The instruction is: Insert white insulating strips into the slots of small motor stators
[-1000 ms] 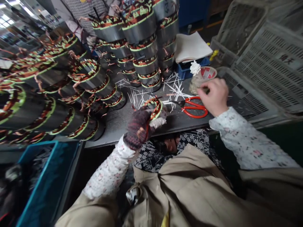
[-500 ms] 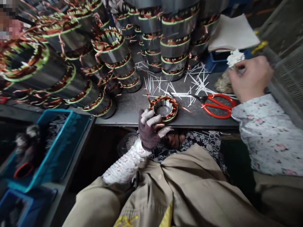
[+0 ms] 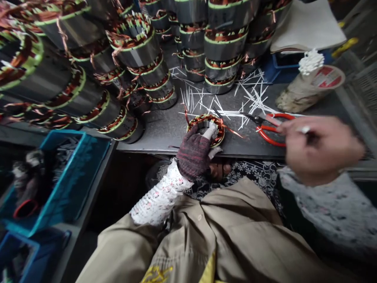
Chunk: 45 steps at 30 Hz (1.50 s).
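At the bench's front edge lies a wound motor stator [image 3: 222, 135] with copper coils and pale green insulation. My left hand [image 3: 194, 151], in a dark knitted glove with pale fingertips, grips its near rim, fingers reaching into the bore and thumb outside. My bare right hand [image 3: 322, 147] is smeared by motion but closed, and the end of a white tube [image 3: 304, 129] shows between its fingers. Red-handled scissors [image 3: 265, 135] lie beside that hand, which covers part of their handles. Behind it, a bundle of white tubes [image 3: 311, 62] stands in a worn holder [image 3: 297, 94].
Stacked stators [image 3: 141, 51] crowd the back and left of the bench. Loose white tubes [image 3: 253, 98] are scattered behind the scissors. A teal bin [image 3: 85, 169] stands at left, a blue bin [image 3: 38, 251] below it. Paper [image 3: 306, 27] covers a blue box [image 3: 282, 70].
My right hand has come away from the white bundle, toward me, over the scissors' handles. The left hand has moved further over the stator, its fingers now in the bore.
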Each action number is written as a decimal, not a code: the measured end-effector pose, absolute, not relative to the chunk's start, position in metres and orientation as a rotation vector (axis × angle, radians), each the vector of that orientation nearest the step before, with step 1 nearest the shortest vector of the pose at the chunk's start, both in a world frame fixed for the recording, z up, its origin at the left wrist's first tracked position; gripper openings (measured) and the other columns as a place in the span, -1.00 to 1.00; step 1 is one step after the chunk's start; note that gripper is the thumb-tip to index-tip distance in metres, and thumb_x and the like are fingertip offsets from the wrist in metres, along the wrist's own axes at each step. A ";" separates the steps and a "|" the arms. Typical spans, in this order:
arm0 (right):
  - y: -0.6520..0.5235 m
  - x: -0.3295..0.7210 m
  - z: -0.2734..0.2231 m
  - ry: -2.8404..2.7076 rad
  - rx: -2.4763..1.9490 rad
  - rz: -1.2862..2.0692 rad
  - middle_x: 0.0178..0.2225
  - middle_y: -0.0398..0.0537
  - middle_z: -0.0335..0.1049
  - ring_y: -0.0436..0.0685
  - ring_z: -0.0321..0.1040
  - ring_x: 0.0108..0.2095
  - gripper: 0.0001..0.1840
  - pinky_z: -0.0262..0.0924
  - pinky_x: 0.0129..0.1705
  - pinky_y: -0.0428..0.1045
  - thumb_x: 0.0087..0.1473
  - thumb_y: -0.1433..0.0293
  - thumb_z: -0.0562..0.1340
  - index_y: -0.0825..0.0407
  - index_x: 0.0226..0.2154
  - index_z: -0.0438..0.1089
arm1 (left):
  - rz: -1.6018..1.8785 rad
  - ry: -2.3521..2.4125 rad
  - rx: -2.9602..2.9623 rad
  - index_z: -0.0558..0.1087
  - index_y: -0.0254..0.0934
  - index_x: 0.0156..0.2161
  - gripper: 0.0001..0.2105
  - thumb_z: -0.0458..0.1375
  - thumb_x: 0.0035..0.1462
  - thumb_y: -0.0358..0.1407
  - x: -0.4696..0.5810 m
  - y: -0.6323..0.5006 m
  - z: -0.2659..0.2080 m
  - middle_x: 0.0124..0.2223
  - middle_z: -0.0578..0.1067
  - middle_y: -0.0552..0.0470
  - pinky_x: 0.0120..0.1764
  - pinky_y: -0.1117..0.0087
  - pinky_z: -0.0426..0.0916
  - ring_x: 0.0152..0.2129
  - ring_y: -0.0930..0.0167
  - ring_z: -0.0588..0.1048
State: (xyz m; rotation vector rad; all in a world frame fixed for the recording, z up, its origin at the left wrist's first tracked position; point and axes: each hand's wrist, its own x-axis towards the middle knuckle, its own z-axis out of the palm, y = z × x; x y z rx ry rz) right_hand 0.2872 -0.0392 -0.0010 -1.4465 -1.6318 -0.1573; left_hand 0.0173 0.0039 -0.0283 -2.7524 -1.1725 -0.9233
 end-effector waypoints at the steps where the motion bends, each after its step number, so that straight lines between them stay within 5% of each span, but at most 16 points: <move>1: -0.051 0.275 -0.005 -1.760 -1.310 -0.098 -0.23 0.02 0.64 0.27 0.63 -0.20 -0.83 0.52 -0.17 0.20 0.25 0.42 0.16 -0.09 -0.26 0.48 | -0.938 -1.176 -2.739 0.17 -0.34 0.37 -0.40 0.22 0.36 -0.15 0.019 0.004 -0.029 0.11 0.60 -0.20 0.35 0.05 0.36 0.10 0.24 0.59; 7: -0.075 0.250 -0.039 -1.938 -0.748 0.150 -0.10 0.05 0.65 0.26 0.63 -0.07 -0.88 0.60 -0.13 0.19 0.22 0.44 0.17 -0.11 -0.25 0.38 | -0.943 -1.174 -2.775 0.05 -0.25 0.45 -0.30 0.23 0.34 -0.17 0.024 0.000 -0.027 0.02 0.63 -0.13 0.39 -0.04 0.28 0.10 0.20 0.59; 15: -0.082 0.253 -0.047 -1.893 -0.876 0.153 -0.37 -0.06 0.61 0.13 0.59 -0.36 -0.80 0.55 -0.31 0.02 0.17 0.55 0.15 -0.08 -0.32 0.37 | -1.025 -1.197 -2.765 0.11 -0.30 0.41 -0.33 0.26 0.32 -0.21 0.025 0.004 -0.028 0.22 0.51 -0.26 0.28 0.05 0.43 0.22 0.13 0.49; 23: -0.061 0.224 -0.036 -1.613 -0.981 0.315 -0.31 -0.10 0.62 0.15 0.59 -0.32 -0.78 0.48 -0.28 0.06 0.27 0.45 0.13 -0.09 -0.22 0.50 | -1.168 -1.255 -2.686 0.04 -0.24 0.44 -0.28 0.25 0.32 -0.15 0.026 -0.001 -0.031 0.24 0.50 -0.21 0.28 0.03 0.43 0.25 0.15 0.45; 29: -0.080 0.241 -0.039 -1.753 -1.012 0.248 -0.42 -0.11 0.57 0.16 0.54 -0.43 -0.76 0.45 -0.41 0.09 0.23 0.50 0.13 -0.14 -0.30 0.45 | -1.222 -1.225 -2.658 0.07 -0.22 0.43 -0.31 0.24 0.34 -0.15 0.029 0.000 -0.030 0.12 0.57 -0.14 0.25 0.03 0.45 0.18 0.19 0.51; 36: -0.075 0.234 -0.039 -1.707 -1.106 0.319 -0.42 -0.06 0.58 0.16 0.55 -0.43 -0.74 0.48 -0.37 0.10 0.31 0.42 0.11 -0.13 -0.37 0.43 | -1.208 -1.274 -2.636 0.13 -0.25 0.40 -0.33 0.27 0.31 -0.16 0.030 -0.001 -0.031 0.23 0.49 -0.22 0.29 -0.01 0.43 0.23 0.14 0.48; 42: -0.037 0.209 -0.037 -1.499 -1.104 0.615 -0.43 -0.14 0.58 0.07 0.51 -0.45 -0.82 0.42 -0.37 -0.01 0.26 0.29 0.28 -0.05 -0.39 0.48 | -1.600 -1.478 -2.898 0.01 -0.11 0.45 -0.43 0.07 0.45 -0.19 0.032 -0.002 -0.043 0.32 0.40 -0.21 0.11 0.18 0.59 0.06 0.30 0.61; 45: -0.033 0.210 -0.032 -1.499 -1.126 0.667 -0.45 -0.14 0.54 0.04 0.45 -0.48 -0.78 0.37 -0.41 -0.03 0.29 0.25 0.25 -0.04 -0.37 0.49 | -1.575 -1.519 -2.910 0.27 -0.04 0.32 -0.61 0.07 0.46 -0.17 0.033 -0.002 -0.043 0.24 0.49 -0.08 0.16 0.16 0.56 0.04 0.33 0.62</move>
